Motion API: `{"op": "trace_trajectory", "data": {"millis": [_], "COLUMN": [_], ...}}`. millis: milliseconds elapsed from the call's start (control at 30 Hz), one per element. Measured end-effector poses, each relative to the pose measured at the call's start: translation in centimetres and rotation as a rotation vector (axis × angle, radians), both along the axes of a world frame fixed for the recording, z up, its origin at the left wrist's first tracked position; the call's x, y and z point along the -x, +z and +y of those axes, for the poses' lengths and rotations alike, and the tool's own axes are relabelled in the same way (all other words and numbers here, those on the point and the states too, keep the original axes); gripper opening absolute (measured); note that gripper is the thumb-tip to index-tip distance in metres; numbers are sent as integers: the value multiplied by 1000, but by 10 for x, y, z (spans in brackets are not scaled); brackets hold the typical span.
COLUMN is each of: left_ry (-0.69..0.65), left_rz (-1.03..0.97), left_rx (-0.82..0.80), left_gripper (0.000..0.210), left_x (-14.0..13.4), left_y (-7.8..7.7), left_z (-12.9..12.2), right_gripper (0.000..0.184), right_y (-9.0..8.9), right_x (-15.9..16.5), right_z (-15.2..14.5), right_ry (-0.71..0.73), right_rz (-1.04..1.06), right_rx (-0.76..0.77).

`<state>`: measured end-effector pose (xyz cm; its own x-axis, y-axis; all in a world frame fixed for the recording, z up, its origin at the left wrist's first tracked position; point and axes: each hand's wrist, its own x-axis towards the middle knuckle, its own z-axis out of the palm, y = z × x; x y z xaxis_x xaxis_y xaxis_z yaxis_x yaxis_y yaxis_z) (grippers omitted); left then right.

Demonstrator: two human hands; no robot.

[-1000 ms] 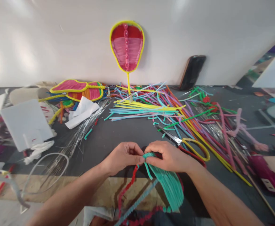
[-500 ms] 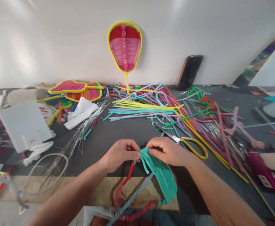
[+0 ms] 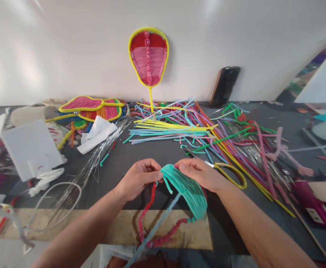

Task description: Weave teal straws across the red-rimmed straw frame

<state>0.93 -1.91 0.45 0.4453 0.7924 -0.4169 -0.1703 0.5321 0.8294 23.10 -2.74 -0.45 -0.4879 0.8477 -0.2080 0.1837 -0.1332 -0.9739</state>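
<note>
Between my hands is a pipe-cleaner frame, its upper part wrapped in side-by-side teal pipe cleaners [image 3: 189, 191]. Red and pink twisted pipe cleaner [image 3: 170, 234] forms the bare lower loop, and a blue wrapped stem [image 3: 158, 230] runs down toward me. My left hand [image 3: 142, 178] pinches the left edge of the teal wrapping with thumb and forefinger. A short loose teal end hangs beside those fingertips. My right hand [image 3: 200, 173] grips the upper right edge, thumb on the teal surface and the other fingers behind, partly hidden.
Yellow-handled scissors [image 3: 229, 175] lie right of my right hand. Loose pipe cleaners [image 3: 174, 128] spread behind. A finished pink panel with yellow rim [image 3: 148, 63] stands against the wall, a phone [image 3: 225, 86] leans nearby. Wires [image 3: 96, 160] lie left; a magenta tool [image 3: 316, 204] lies right.
Both hands have risen slightly with the pipe-cleaner frame, and the left hand has shifted a little left. More of the teal surface now faces up. My grips look much the same.
</note>
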Motion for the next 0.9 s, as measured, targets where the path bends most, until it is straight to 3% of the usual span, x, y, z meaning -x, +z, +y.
{"op": "trace_trajectory", "data": {"millis": [100, 200, 467, 700, 900], "left_ry": [-74, -106, -108, -118, -158], "left_rz": [18, 37, 58, 96, 114], "left_rx": [5, 13, 24, -24, -22], "left_gripper": [27, 27, 28, 27, 28], "left_x": [-5, -8, -8, -8, -8], "left_y": [1, 3, 5, 4, 0], "left_z": [-6, -10, -10, -12, -14], "right_gripper": [40, 35, 27, 29, 20], "right_y": [3, 7, 7, 9, 14], "right_x": [3, 7, 10, 8, 9], "right_z": [-2, -4, -5, -3, -6], "right_ry": [58, 78, 70, 129, 147], "right_rz": [51, 30, -42, -38, -151], "right_rx": [133, 154, 29, 25, -97]}}
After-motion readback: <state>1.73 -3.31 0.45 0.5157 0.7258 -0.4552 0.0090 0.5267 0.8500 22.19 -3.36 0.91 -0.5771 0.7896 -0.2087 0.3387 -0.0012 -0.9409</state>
